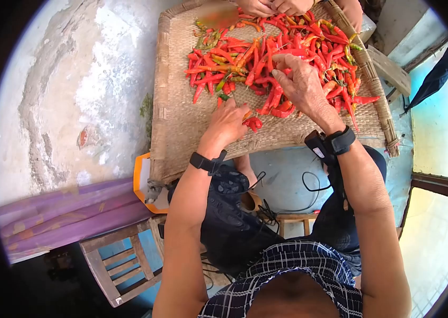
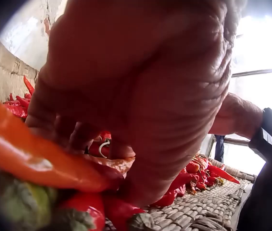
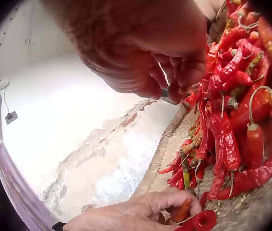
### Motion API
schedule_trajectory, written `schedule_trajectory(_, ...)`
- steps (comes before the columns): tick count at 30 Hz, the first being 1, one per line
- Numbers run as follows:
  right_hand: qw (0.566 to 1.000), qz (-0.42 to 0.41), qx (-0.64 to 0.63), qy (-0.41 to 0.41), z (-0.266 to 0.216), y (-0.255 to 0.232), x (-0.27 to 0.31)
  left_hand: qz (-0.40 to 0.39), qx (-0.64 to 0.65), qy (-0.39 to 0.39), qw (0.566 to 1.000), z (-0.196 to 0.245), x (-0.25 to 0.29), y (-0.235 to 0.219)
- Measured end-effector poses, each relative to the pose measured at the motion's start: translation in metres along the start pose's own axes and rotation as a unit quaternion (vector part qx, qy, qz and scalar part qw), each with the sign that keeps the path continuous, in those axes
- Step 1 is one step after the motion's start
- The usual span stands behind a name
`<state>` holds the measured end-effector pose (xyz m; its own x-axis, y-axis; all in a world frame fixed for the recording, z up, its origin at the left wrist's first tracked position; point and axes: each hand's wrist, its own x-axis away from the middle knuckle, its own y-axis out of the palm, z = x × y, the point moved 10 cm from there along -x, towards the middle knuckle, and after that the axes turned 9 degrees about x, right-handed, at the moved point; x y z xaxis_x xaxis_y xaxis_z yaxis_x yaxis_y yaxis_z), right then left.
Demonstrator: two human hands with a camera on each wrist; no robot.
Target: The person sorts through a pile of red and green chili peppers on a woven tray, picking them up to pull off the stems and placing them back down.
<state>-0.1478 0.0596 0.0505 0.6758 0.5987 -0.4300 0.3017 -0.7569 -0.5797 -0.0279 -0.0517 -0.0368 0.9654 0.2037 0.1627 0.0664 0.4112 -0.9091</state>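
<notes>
Red chilli peppers (image 1: 266, 79) lie heaped on a woven tray (image 1: 181, 106), some orange or green. At the heap's near left edge my left hand (image 1: 226, 122) curls its fingers round a few chillies, their red ends showing beside it. In the left wrist view an orange chilli (image 2: 44, 159) lies in front of that hand, close to the lens. Over the middle of the heap is my right hand (image 1: 303, 87), fingers bent towards the thumb. A small grey-green bit (image 3: 164, 95) shows at its fingertips in the right wrist view; I cannot tell whether it is held.
Another person's hands (image 1: 274, 6) are at the heap's far side. The tray has a raised rim (image 1: 364, 58) on the right. A plastered wall (image 1: 91, 79) stands to the left, a wooden chair (image 1: 123, 265) at lower left, and an orange-edged container (image 1: 142, 183) beside the tray.
</notes>
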Motion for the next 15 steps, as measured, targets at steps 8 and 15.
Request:
schedule_trajectory(8, 0.994, -0.103, -0.01, -0.047, -0.002, 0.036, 0.016, 0.087, 0.273, -0.02, 0.958, -0.044, -0.01, -0.029)
schedule_trajectory(15, 0.983, -0.156, -0.017, -0.093, -0.024, 0.057, 0.037, 0.067, 0.324, -0.032, 0.943, -0.028, -0.008, -0.035)
